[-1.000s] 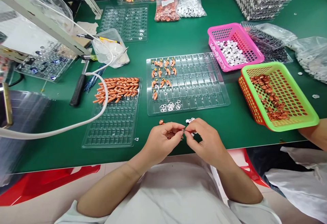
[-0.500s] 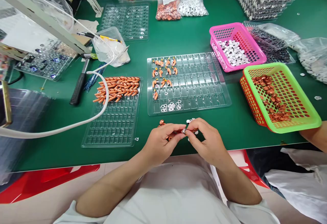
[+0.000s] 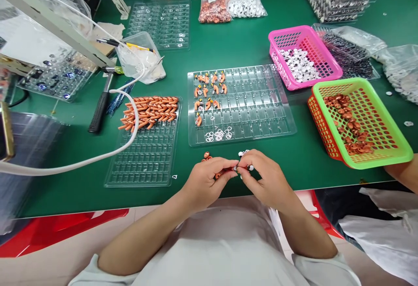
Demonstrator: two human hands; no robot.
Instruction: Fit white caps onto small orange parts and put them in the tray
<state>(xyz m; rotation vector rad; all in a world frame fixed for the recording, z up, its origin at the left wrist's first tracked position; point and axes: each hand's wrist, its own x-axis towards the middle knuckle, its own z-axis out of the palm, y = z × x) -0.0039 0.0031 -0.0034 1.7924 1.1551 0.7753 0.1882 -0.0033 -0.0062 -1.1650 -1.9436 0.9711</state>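
My left hand (image 3: 207,180) and my right hand (image 3: 263,177) meet fingertip to fingertip above the front edge of the table. Between both sets of pinched fingers is a small part (image 3: 235,168) with a white and dark face; the fingers cover most of it. Loose orange-brown pieces (image 3: 207,155) lie just beyond the left fingers, and small white pieces (image 3: 243,153) lie beyond the right ones. Past my hands, a clear compartment tray (image 3: 261,120) carries several orange curved parts (image 3: 205,91) at its left and white rings (image 3: 219,134) along its near side.
Left of my hands lies a second clear tray (image 3: 140,159) with rows of orange parts (image 3: 150,112), crossed by a white cable (image 3: 107,157). A hammer (image 3: 100,107) lies beyond. A pink basket (image 3: 277,59) and a green basket (image 3: 395,142) stand right, near a co-worker's arm (image 3: 403,175).
Both hands stay almost in place, still pinching the small part, and the fingertips have shifted slightly around it. The whole view has moved a little.
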